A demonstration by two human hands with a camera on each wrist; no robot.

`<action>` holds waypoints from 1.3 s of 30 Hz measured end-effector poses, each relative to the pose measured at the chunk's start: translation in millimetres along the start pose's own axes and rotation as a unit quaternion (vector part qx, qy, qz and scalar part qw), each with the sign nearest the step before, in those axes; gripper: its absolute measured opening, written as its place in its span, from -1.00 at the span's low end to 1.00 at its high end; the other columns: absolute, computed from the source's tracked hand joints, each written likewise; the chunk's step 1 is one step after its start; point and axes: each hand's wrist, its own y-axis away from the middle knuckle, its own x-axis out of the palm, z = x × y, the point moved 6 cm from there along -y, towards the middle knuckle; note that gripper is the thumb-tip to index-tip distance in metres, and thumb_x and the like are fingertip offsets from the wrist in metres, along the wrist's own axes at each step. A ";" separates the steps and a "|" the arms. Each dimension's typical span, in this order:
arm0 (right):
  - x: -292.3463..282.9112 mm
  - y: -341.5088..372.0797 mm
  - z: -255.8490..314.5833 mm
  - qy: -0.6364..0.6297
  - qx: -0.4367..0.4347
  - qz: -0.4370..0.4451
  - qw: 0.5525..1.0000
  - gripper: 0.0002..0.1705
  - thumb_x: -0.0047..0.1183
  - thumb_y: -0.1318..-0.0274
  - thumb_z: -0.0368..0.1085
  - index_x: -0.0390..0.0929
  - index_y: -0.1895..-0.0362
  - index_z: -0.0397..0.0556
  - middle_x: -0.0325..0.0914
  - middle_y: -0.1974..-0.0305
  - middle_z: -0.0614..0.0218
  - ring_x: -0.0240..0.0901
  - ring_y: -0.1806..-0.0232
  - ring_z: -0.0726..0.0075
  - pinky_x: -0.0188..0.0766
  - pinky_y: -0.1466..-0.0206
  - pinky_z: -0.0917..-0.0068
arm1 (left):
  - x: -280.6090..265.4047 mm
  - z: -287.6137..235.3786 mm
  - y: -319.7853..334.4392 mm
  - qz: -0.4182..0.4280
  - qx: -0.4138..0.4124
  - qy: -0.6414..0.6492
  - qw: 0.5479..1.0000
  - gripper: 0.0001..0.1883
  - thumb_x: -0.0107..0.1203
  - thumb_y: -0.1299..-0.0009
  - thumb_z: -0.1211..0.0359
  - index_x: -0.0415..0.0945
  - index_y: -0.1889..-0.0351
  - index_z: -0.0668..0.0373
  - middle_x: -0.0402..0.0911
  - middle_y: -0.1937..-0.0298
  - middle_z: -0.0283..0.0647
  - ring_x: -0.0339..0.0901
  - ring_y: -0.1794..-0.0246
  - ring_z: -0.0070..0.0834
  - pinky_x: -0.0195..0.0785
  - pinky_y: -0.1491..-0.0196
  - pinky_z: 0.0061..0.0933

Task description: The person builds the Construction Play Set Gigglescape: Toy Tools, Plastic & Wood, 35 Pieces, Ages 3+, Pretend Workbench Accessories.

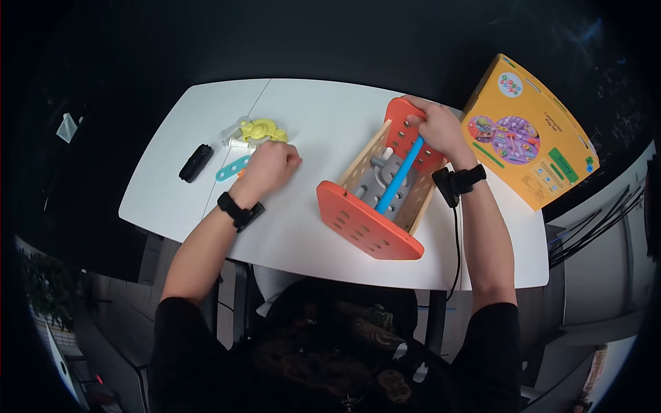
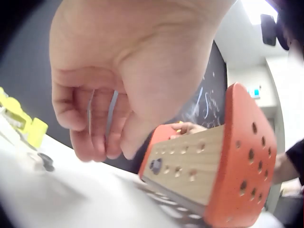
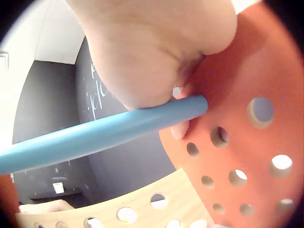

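Observation:
A toy toolbox has orange end panels (image 1: 368, 224), perforated wooden sides (image 3: 142, 209) and a blue rod handle (image 1: 401, 173). My right hand (image 1: 441, 129) grips the top of its far end panel, beside the rod's end. Grey plastic parts (image 1: 387, 180) lie inside the box. To the left, my left hand (image 1: 270, 166) hovers over the table with fingers loosely bent and nothing in them. Close by it are a yellow-green toy piece (image 1: 261, 129), a white piece (image 1: 239, 144) and a teal strip with holes (image 1: 231, 169). An orange bit is partly hidden under that hand.
A black case-like object (image 1: 196, 163) lies at the left of the white table (image 1: 296, 237). At the right back stands a yellow play set carton (image 1: 530, 103). A black cable (image 1: 458, 251) runs from the right wrist strap over the table's front edge.

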 end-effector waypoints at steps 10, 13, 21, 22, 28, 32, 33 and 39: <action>0.6 -1.7 15.6 -0.017 -0.040 0.057 0.997 -0.50 0.08 -0.30 -0.21 0.52 -0.31 0.10 0.69 0.02 0.08 0.62 -0.02 -0.01 0.46 -0.18 0.20 | 38.2 31.9 -30.1 0.046 -0.019 -0.153 0.987 -0.83 0.20 -0.33 0.36 0.67 0.32 0.32 0.70 0.35 0.11 0.69 0.22 0.02 0.58 0.04 -0.09; -3.8 5.0 23.3 -0.049 -0.108 0.030 0.992 -0.49 0.09 -0.29 -0.20 0.50 -0.30 -0.02 0.61 -0.12 0.02 0.57 -0.11 -0.06 0.45 -0.22 0.22 | 39.6 30.5 -31.9 0.065 -0.030 -0.145 0.987 -0.83 0.19 -0.32 0.39 0.68 0.26 0.32 0.70 0.27 0.11 0.68 0.18 0.00 0.57 0.00 -0.11; -24.3 42.0 70.8 -0.011 -0.170 -0.056 0.984 -0.44 0.13 -0.23 -0.15 0.50 -0.27 -0.09 0.54 -0.21 -0.01 0.44 -0.29 -0.10 0.40 -0.33 0.16 | -17.5 -36.4 -35.2 -0.029 0.045 0.154 0.987 -0.80 0.27 -0.29 0.44 0.67 0.15 0.34 0.61 0.15 -0.16 0.65 0.14 -0.39 0.55 0.00 -0.37; -28.3 42.9 77.4 -0.050 -0.157 -0.034 0.986 -0.45 0.15 -0.22 -0.14 0.52 -0.24 -0.12 0.58 -0.15 0.01 0.51 -0.21 -0.09 0.45 -0.28 0.19 | -25.1 -45.9 -34.8 -0.030 0.045 0.154 0.987 -0.80 0.27 -0.29 0.44 0.67 0.15 0.34 0.61 0.15 -0.16 0.65 0.14 -0.39 0.55 0.00 -0.37; -26.3 46.7 96.6 -0.280 -0.081 0.054 0.955 -0.44 0.27 -0.19 -0.11 0.56 -0.15 -0.25 0.67 0.01 0.04 0.68 0.03 0.15 0.61 -0.04 0.33 | -55.8 -95.0 -32.0 -0.061 0.140 0.439 0.885 -0.84 0.34 -0.27 0.58 0.66 0.20 0.32 0.58 0.03 -0.26 0.61 0.03 -0.50 0.55 -0.06 -0.48; -21.9 44.4 105.3 -0.451 -0.052 0.094 0.886 -0.53 0.28 -0.24 -0.26 0.54 -0.13 -0.32 0.66 0.01 0.04 0.67 0.02 0.28 0.64 0.02 0.40 | -67.0 -108.4 -30.4 -0.140 0.216 0.417 0.871 -0.81 0.39 -0.23 0.56 0.69 0.20 0.31 0.63 0.05 -0.20 0.63 0.04 -0.45 0.56 -0.07 -0.46; -20.6 43.6 105.6 -0.451 -0.053 0.094 0.886 -0.53 0.28 -0.24 -0.26 0.54 -0.13 -0.32 0.66 0.01 0.04 0.67 0.02 0.28 0.64 0.02 0.40 | -69.7 -110.2 -29.2 -0.170 0.232 0.393 0.874 -0.82 0.40 -0.23 0.54 0.71 0.21 0.30 0.66 0.07 -0.19 0.64 0.06 -0.43 0.56 -0.05 -0.45; -20.0 42.9 106.4 -0.579 -0.037 0.065 0.812 -0.58 0.21 -0.29 -0.39 0.51 -0.16 -0.33 0.65 0.02 0.05 0.68 0.02 0.29 0.64 0.02 0.50 | -75.7 -119.1 -25.3 -0.232 0.236 0.319 0.888 -0.82 0.41 -0.24 0.48 0.74 0.21 0.27 0.74 0.13 -0.18 0.68 0.14 -0.39 0.54 0.02 -0.43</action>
